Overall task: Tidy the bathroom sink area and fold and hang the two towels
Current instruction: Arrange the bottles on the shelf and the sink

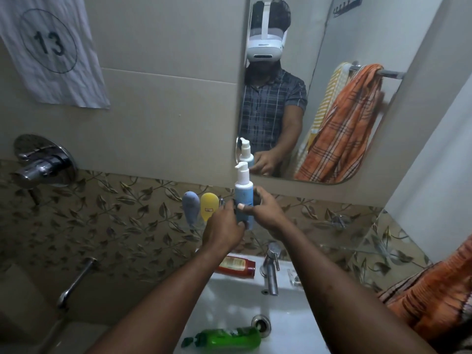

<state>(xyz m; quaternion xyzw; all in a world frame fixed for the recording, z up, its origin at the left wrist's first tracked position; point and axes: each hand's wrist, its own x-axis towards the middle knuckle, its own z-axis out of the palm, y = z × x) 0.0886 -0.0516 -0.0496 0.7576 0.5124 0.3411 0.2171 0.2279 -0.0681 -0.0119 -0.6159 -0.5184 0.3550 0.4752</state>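
As they stretch forward, left hand and right hand grip the upright blue bottle

A blue pump bottle with a white pump top is upright above the back edge of the sink, held by the left hand low down and the right hand around its middle. Just left of it, a grey-blue tube and a yellow tube stand against the wall. A red bottle lies on its side at the sink's back-left corner, a green bottle lies on its side at the near-left edge, and an orange checked towel shows beyond the right edge.
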